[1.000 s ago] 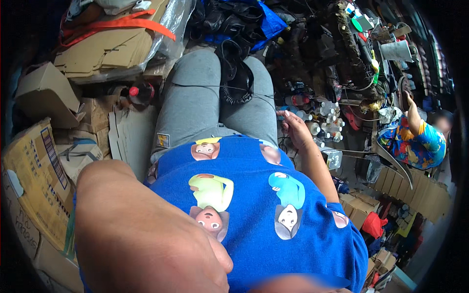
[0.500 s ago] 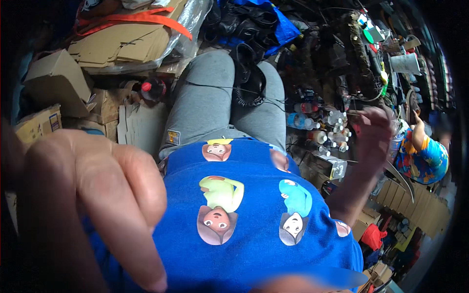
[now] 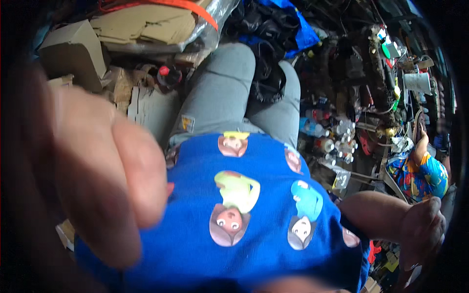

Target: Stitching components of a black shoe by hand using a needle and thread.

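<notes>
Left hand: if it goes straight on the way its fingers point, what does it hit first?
Likely the blue cartoon-print shirt. The left hand points down the picture over it; depth between them is unclear.

Our bare left hand [image 3: 107, 166], with thick, rounded digits, is raised close to the camera and looms large and blurred on our left, its digits bent and angled downward. Our bare, smooth right forearm [image 3: 373, 215] reaches out sideways to our right, ending in our bare, compact right hand [image 3: 425, 227] with fingers seemingly curled. We cannot tell whether either hand grips anything.
</notes>
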The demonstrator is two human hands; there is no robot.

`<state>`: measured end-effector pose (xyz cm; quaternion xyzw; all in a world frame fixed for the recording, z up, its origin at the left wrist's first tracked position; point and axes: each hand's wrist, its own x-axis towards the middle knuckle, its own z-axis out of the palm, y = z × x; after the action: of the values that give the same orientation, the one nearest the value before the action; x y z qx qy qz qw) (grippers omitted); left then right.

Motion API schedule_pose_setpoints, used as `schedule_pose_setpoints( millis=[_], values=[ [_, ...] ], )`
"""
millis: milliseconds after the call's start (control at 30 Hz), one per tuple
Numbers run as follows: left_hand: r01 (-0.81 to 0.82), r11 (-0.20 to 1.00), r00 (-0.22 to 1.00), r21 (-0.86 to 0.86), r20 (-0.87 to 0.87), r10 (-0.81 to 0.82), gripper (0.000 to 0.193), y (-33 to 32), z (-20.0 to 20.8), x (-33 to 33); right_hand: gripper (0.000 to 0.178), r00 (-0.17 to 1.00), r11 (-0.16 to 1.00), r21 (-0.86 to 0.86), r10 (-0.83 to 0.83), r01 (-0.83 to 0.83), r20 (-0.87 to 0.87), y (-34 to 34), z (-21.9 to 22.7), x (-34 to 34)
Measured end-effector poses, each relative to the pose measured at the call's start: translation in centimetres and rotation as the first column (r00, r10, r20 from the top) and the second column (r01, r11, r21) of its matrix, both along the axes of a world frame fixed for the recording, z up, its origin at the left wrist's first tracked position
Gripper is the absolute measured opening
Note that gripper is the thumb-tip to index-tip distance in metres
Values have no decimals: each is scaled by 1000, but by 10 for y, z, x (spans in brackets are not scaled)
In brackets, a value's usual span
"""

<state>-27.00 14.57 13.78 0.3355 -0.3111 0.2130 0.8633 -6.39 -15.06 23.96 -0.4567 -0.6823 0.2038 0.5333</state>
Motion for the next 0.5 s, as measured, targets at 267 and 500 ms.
schedule_pose_setpoints(
  millis=[267, 500],
  values=[
    [238, 971, 960, 3, -153, -235, 15, 20, -1, -2, 38, 1000, 998, -58, -6, 8, 29, 0, 5, -14],
    [478, 812, 856, 335, 30, -516, 27, 21, 6, 5, 42, 997, 993, -111, -41, 47, 58, -1, 4, -17]
  ],
)
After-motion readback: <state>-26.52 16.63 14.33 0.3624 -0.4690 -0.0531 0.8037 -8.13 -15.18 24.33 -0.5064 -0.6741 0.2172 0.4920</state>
